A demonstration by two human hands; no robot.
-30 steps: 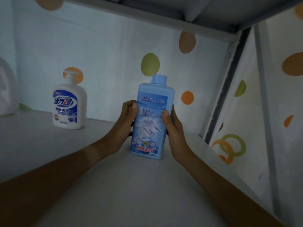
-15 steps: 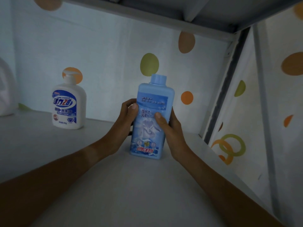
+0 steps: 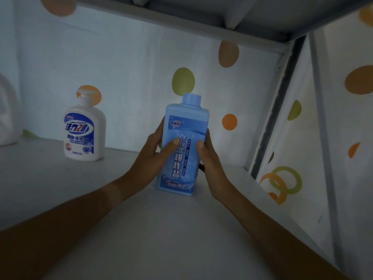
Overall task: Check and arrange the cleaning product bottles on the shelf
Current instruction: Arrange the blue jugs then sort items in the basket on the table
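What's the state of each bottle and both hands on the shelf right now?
Blue bottle: upright, cap on, held from both sides.
Pump bottle: upright on the shelf, untouched, label forward.
White jug: at left edge, mostly cut off.
Left hand: grips the blue bottle.
Right hand: grips the blue bottle.

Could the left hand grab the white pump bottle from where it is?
Probably yes. The white pump bottle stands alone on the shelf, with nothing between it and the left hand. But that hand would first have to let go of the blue bottle.
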